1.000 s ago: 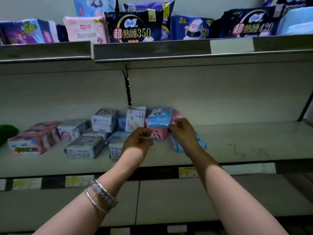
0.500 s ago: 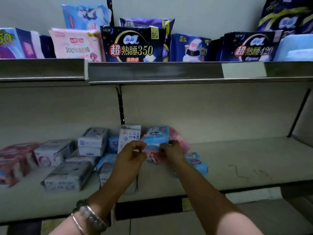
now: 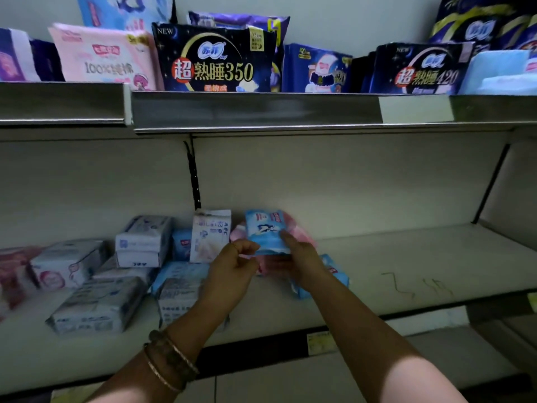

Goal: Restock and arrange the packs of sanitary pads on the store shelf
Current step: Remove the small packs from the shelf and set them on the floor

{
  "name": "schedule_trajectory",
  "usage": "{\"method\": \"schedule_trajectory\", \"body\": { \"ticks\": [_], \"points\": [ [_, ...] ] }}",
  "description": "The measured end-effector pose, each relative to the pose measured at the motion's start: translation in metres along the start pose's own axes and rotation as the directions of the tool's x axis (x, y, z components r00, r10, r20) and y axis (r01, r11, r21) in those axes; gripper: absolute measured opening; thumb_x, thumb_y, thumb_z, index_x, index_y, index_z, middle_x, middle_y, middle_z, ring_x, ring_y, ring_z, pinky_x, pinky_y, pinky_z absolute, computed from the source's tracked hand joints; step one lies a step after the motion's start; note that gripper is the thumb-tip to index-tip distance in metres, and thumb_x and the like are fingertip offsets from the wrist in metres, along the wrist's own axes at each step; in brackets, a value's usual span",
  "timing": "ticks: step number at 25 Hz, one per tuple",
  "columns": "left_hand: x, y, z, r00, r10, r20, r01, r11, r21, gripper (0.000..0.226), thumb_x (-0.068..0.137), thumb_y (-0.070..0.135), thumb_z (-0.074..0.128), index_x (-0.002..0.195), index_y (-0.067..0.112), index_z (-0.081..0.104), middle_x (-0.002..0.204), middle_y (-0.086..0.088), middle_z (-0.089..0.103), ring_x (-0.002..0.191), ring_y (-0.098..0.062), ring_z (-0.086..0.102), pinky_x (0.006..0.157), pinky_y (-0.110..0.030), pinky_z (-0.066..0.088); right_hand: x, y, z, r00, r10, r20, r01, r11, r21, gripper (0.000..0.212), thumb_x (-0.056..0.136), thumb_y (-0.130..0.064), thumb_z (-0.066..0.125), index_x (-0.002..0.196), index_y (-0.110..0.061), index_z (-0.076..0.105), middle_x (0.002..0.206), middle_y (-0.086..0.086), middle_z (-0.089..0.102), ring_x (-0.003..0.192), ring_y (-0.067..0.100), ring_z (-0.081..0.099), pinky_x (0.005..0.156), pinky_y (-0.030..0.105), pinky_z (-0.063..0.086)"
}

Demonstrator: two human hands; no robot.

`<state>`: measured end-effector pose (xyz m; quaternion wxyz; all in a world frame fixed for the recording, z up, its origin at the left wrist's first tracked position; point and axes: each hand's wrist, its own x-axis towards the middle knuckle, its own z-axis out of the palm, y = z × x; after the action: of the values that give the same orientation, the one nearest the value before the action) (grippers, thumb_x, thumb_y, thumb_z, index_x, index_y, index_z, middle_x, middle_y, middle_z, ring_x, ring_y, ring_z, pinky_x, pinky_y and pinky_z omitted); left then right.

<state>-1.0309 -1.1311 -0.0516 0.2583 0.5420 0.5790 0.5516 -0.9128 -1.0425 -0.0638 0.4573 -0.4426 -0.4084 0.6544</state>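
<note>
My two hands meet at the middle of the store shelf (image 3: 406, 257). My right hand (image 3: 302, 257) holds a small blue pack (image 3: 266, 231) of pads upright, the thumb pressed on its front and the other fingers curled behind it. My left hand (image 3: 232, 269), bangles on its wrist, has its fingers curled at the pack's lower left corner. I cannot tell whether they pinch it or only steady it.

The blue pack stands against some pink packs (image 3: 302, 232) behind it, just beside an upright white pack (image 3: 210, 237) on its left. I judge I hold it on end so that its printed face looks outward and lines up with that neighbour.

A second blue pack (image 3: 334, 271) lies flat behind my right wrist, likely next to be stood up. Further left, grey-white packs (image 3: 96, 303) lie loosely stacked. On the upper shelf (image 3: 255, 109), large dark packs (image 3: 212, 62) stand face forward.
</note>
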Motion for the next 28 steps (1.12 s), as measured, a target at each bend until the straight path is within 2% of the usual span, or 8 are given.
{"method": "schedule_trajectory", "body": {
  "ticks": [2,5,8,12,16,20,24,28],
  "points": [
    [0.000,-0.001,0.000,1.000,-0.013,-0.004,0.013,1.000,-0.003,0.023,0.085,-0.005,0.056,0.104,0.007,0.060,0.100,-0.006,0.060,0.076,-0.004,0.054,0.058,-0.004,0.042,-0.002,0.003,-0.002,0.999,-0.039,0.032,0.040,0.999,-0.026,0.027,0.090,-0.024,0.059,0.105,-0.002,0.061,0.089,0.018,0.069,0.072,0.030,0.067,0.069,0.043,0.058],
    [0.002,-0.002,-0.005,0.999,-0.016,-0.041,0.014,0.999,-0.044,0.024,0.086,-0.005,0.054,0.102,0.012,0.058,0.099,-0.007,0.059,0.084,-0.014,0.057,0.061,-0.005,0.044,-0.007,-0.004,-0.020,0.990,-0.123,0.063,0.124,0.992,-0.007,0.005,0.077,-0.009,0.064,0.083,-0.008,0.065,0.065,0.007,0.069,0.057,0.021,0.064,0.050,0.026,0.053],
    [0.004,-0.002,-0.010,0.994,-0.019,-0.106,0.014,0.999,-0.045,0.027,0.085,-0.006,0.053,0.099,0.017,0.056,0.083,-0.002,0.055,0.075,-0.014,0.053,0.055,-0.005,0.041,-0.014,-0.008,-0.041,0.965,-0.111,0.240,0.182,0.937,-0.299,0.020,0.076,0.000,0.064,0.088,-0.016,0.066,0.067,0.000,0.068,0.063,0.018,0.063,0.053,0.024,0.052],
    [0.001,-0.002,-0.004,0.999,-0.032,-0.015,0.033,0.995,0.094,0.023,0.086,-0.001,0.054,0.100,0.017,0.058,0.098,-0.007,0.056,0.088,-0.018,0.056,0.075,-0.018,0.047,-0.020,-0.002,-0.045,0.928,0.139,0.346,0.182,0.640,-0.746,0.020,0.085,-0.014,0.064,0.103,-0.019,0.062,0.077,-0.001,0.066,0.058,0.007,0.059,0.046,0.018,0.046],
    [-0.001,-0.005,0.005,0.994,-0.001,0.111,-0.030,0.962,0.272,0.018,0.085,0.001,0.059,0.099,0.012,0.061,0.106,-0.004,0.051,0.090,-0.014,0.055,0.063,-0.004,0.041,-0.011,-0.011,-0.031,0.910,-0.150,0.386,0.414,0.366,-0.833,0.031,0.079,-0.043,0.062,0.086,-0.014,0.068,0.062,-0.019,0.064,0.060,-0.008,0.056,0.057,0.011,0.041],
    [0.002,-0.002,-0.002,0.994,-0.015,0.104,-0.010,0.970,0.241,0.020,0.086,0.004,0.058,0.096,0.021,0.057,0.108,-0.001,0.050,0.093,-0.010,0.054,0.065,-0.003,0.041,0.023,-0.023,-0.017,0.922,-0.342,0.183,0.275,0.244,-0.930,0.042,0.087,-0.031,0.059,0.123,-0.010,0.057,0.120,0.014,0.051,0.105,0.030,0.056,0.089,0.032,0.045],
    [0.010,0.004,-0.017,0.997,-0.015,0.081,-0.004,0.973,0.229,0.020,0.087,0.006,0.057,0.103,0.018,0.060,0.112,-0.004,0.051,0.096,-0.010,0.051,0.086,-0.022,0.041,0.053,-0.023,0.008,0.864,-0.425,0.271,0.258,-0.090,-0.962,0.051,0.088,-0.029,0.056,0.133,-0.009,0.043,0.128,0.021,0.040,0.116,0.037,0.043,0.097,0.039,0.037],
    [0.013,0.000,-0.022,0.997,-0.028,0.078,0.012,0.979,0.205,0.020,0.085,0.006,0.058,0.098,0.021,0.058,0.112,-0.006,0.054,0.098,-0.015,0.054,0.091,-0.028,0.045,0.078,-0.014,0.022,0.935,-0.295,0.196,0.064,-0.404,-0.913,0.064,0.084,-0.033,0.057,0.140,-0.013,0.033,0.142,0.022,0.026,0.131,0.042,0.022,0.108,0.055,0.017]
  ]
}}
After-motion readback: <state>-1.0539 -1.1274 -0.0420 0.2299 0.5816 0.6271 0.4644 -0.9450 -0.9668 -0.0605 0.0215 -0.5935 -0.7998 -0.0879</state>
